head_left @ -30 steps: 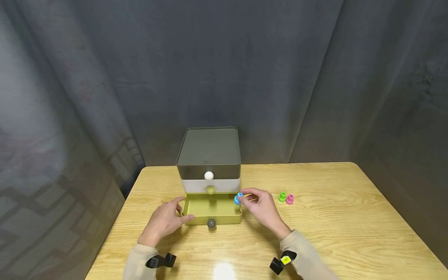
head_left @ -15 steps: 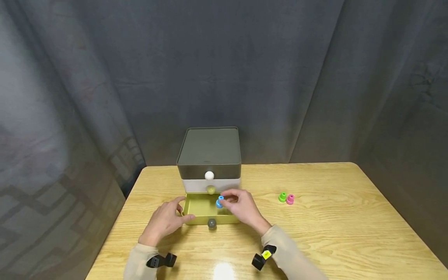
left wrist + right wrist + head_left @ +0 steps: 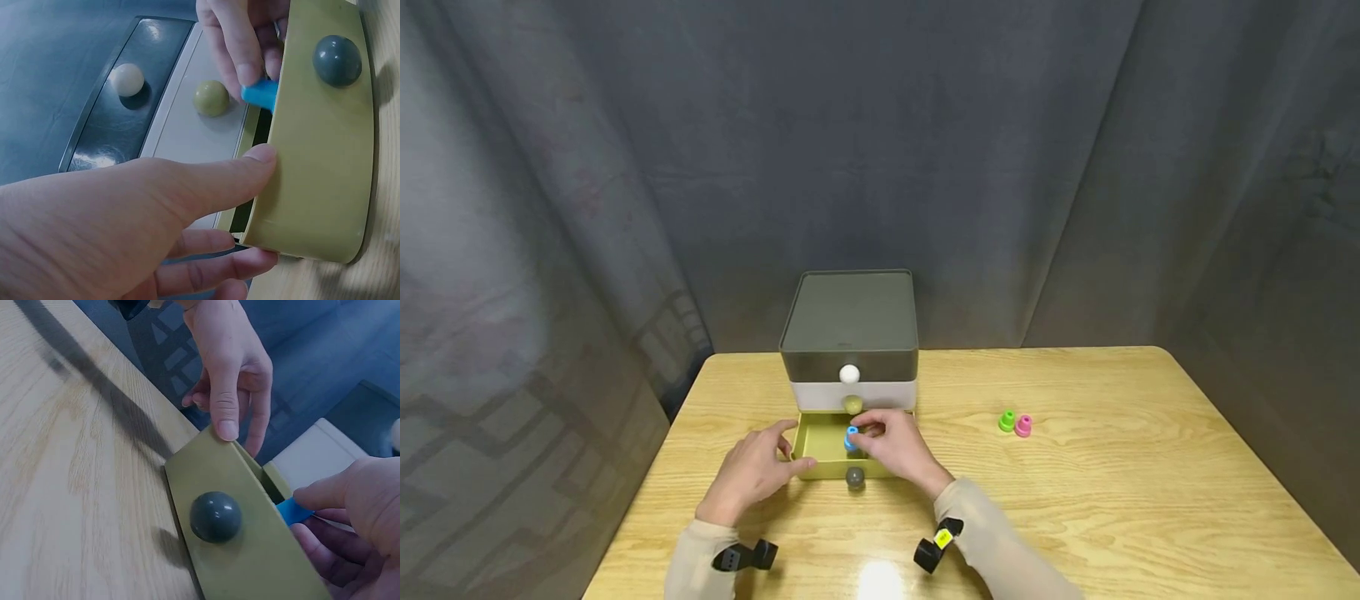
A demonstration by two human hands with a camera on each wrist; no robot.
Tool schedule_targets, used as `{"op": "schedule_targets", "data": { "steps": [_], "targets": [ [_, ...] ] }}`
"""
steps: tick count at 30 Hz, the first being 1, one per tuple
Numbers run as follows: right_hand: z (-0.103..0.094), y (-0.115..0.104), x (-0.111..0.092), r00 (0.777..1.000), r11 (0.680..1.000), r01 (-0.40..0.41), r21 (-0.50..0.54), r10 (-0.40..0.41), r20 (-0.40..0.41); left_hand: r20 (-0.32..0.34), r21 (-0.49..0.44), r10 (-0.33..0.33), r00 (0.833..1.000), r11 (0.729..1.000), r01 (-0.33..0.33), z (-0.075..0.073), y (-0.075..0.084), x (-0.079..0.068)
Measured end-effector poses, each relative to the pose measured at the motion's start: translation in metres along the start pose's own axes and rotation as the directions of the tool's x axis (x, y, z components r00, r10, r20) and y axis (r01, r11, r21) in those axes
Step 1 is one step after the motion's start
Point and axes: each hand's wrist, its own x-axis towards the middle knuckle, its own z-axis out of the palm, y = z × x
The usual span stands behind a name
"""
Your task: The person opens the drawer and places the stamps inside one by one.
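Note:
A small blue stepped peg (image 3: 852, 438) with a hole in its top is pinched between the thumb and fingers of my right hand (image 3: 895, 444), inside the pulled-out olive drawer (image 3: 820, 471). In both wrist views the drawer front hides the lower part of the blue peg (image 3: 260, 94). My left hand (image 3: 754, 471) grips the drawer's left front corner, its thumb (image 3: 261, 154) on the front rim and its fingers along the side. A dark grey round knob (image 3: 215, 517) sits on the drawer front.
Above the drawer, the cabinet has a white tier (image 3: 816, 396) with an olive knob and a dark grey tier (image 3: 812, 365) with a white knob. To the right, a green peg (image 3: 1007, 422) and a pink peg (image 3: 1024, 426) stand side by side on the wooden table (image 3: 1112, 475).
My right hand has carried the blue peg leftward from the drawer's right edge to over its middle, then lower into it. The left hand stays at the corner.

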Motion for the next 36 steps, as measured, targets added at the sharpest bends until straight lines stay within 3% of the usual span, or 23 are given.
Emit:
{"op": "schedule_targets", "data": {
  "steps": [10,17,26,36],
  "targets": [
    [0.015,-0.004,0.013,0.995,0.997,-0.047,-0.066,0.053,0.086,-0.01,0.002,0.012,1.0,1.0,-0.012,0.0,0.0,0.001],
    [0.02,-0.004,0.017,0.991,0.991,-0.075,-0.11,0.086,0.099,-0.006,0.006,0.015,1.0,1.0,-0.015,0.0,0.0,0.001],
    [0.023,-0.004,0.016,0.992,0.981,-0.049,-0.187,0.069,0.104,-0.004,0.01,0.016,1.0,1.0,-0.016,-0.002,0.001,-0.001],
    [0.022,-0.005,0.012,0.992,0.983,-0.064,-0.171,0.081,0.092,0.002,0.008,0.014,1.0,1.0,-0.014,-0.001,0.0,-0.001]
  ]
}}
